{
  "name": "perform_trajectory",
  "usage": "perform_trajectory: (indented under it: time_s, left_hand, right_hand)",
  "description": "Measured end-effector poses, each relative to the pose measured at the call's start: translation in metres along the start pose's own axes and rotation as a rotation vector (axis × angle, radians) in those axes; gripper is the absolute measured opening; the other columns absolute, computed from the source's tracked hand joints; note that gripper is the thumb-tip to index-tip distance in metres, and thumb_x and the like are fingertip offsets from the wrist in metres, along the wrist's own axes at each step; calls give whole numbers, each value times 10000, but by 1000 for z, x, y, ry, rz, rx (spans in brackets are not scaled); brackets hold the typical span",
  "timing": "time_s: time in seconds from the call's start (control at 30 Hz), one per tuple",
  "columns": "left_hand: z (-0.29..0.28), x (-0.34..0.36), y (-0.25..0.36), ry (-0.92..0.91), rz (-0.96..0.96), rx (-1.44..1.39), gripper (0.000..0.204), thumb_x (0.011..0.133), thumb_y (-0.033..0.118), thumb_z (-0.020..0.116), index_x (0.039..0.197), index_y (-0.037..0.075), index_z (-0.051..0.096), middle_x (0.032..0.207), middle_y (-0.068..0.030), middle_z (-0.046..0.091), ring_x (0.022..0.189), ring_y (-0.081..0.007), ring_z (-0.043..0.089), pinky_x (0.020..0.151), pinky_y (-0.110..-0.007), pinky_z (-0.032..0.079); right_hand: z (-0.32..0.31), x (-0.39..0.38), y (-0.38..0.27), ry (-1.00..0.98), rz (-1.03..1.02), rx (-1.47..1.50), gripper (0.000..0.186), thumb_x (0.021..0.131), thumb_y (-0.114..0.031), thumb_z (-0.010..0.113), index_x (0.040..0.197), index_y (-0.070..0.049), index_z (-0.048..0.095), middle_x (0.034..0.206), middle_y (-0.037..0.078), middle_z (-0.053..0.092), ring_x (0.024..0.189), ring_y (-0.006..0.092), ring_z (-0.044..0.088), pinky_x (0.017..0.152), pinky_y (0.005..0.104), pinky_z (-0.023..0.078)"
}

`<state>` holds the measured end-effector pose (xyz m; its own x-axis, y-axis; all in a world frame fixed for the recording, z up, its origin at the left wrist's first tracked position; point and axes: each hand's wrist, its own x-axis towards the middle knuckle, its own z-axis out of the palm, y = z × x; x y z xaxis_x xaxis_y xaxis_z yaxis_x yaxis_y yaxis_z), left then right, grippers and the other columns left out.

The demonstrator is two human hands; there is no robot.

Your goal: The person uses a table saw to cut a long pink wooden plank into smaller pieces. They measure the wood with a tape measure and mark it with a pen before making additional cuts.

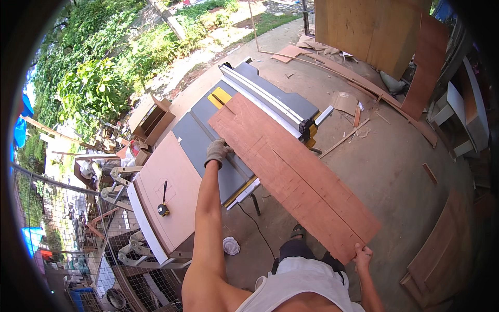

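Note:
A long reddish plywood board (291, 171) lies across the grey table saw (195, 132), its far end at the yellow insert plate (220, 96) and its near end reaching back to my waist. A dark line runs lengthwise along part of it. My left hand (218, 151), in a grey work glove, is closed against the board's left edge over the saw table. At the near right corner my bare right hand (362, 257) grips the board, with the thumb on top. The long metal fence (265, 96) runs along the board's right side. The blade cannot be made out.
Left of the saw, a tape measure (163, 209) and a dark slim tool (165, 191) lie on a pale side panel (169, 190). A black cord (257, 226) trails on the floor. Offcuts (345, 138) and a large wooden panel (371, 34) are at right.

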<state>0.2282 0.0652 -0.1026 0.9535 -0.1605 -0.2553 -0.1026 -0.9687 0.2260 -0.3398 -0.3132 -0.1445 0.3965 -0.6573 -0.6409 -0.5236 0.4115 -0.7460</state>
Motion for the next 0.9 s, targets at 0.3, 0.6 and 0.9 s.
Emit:
perform_trajectory:
  time_s: [0.3, 0.6, 0.9]
  left_hand:
    - [81, -96, 34, 174, 178, -48, 742, 778, 376, 654, 1356, -22, 412, 1415, -252, 391, 1313, -384, 377, 1077, -399, 337]
    - [51, -105, 34, -84, 277, -20, 1103, 675, 566, 723, 1425, -80, 235, 1493, -281, 228, 1404, -400, 196, 1127, -444, 233]
    - [56, -107, 42, -78, 130, 20, 1169, 650, 629, 704, 1456, -47, 195, 1523, -248, 182, 1432, -360, 138, 1139, -500, 147]
  right_hand:
    - [-8, 2, 5, -172, 21, 198, 185, 926, -85, 527, 996, 75, 587, 875, 119, 652, 686, 191, 660, 556, 288, 556]
    - [-25, 6, -7, -316, 18, 66, 162, 894, -26, 521, 960, 99, 600, 870, 137, 664, 706, 206, 672, 618, 315, 592]
    - [-25, 12, 2, -265, 32, 11, 142, 881, -24, 531, 895, 86, 619, 811, 129, 665, 644, 199, 662, 577, 321, 592]
